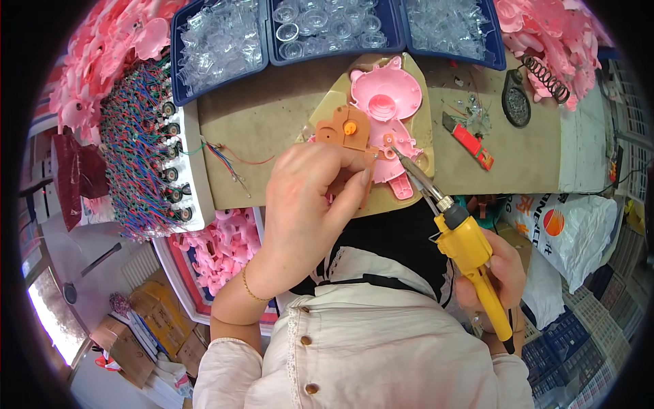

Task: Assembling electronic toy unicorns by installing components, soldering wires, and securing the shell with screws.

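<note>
My right hand (504, 271) grips a yellow soldering iron (464, 247), whose metal tip points up and left to the pink toy shell (390, 87). The shell lies on a tan board (426, 129). An orange-brown plastic piece (351, 117) with an orange knob sits over the shell's left side. My left hand (304, 202) is closed in a pinch at the lower edge of this piece, just left of the iron's tip. What lies between its fingertips is hidden.
Blue trays (269, 48) of clear plastic parts line the back. Left stands a white box (199, 163) of coloured wires with round black parts. A red cutter (473, 144), a black dish (516, 102) and a coiled spring (545, 80) lie right. Pink shells (109, 65) are heaped at both sides.
</note>
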{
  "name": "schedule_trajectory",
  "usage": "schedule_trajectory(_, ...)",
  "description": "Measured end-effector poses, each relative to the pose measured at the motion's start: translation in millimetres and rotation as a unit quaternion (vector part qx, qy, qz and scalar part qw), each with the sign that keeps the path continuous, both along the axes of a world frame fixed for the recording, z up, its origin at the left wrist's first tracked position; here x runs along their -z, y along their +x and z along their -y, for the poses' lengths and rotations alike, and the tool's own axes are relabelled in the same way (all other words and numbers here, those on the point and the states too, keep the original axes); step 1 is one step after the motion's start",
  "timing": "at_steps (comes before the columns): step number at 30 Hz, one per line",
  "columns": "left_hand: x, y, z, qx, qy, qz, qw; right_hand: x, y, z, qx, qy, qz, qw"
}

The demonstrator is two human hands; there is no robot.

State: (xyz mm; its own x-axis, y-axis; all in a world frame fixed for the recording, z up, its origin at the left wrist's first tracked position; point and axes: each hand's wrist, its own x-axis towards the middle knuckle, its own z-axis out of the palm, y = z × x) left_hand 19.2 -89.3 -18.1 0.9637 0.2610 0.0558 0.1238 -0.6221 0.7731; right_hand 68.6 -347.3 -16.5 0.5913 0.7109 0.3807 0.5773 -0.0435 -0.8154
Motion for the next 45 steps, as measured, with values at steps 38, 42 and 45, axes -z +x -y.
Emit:
schedule_trajectory(38,-18.5,-38.1,-48.1,-0.012,-0.056,-0.213,0.975,-1.9,148.5,53.0,0.385,0.053,-0.069,0.919)
schedule_trajectory(42,2.0,-54.7,-53.7,-0.071,-0.207,-0.15,0.964,32.7,135.3,46.1,0.403,0.098,-0.103,0.904)
schedule_trajectory(45,-0.9,-58.5,-54.5,-0.08,-0.114,-0.156,0.978,45.7,121.5,45.0,0.394,-0.02,-0.214,0.894)
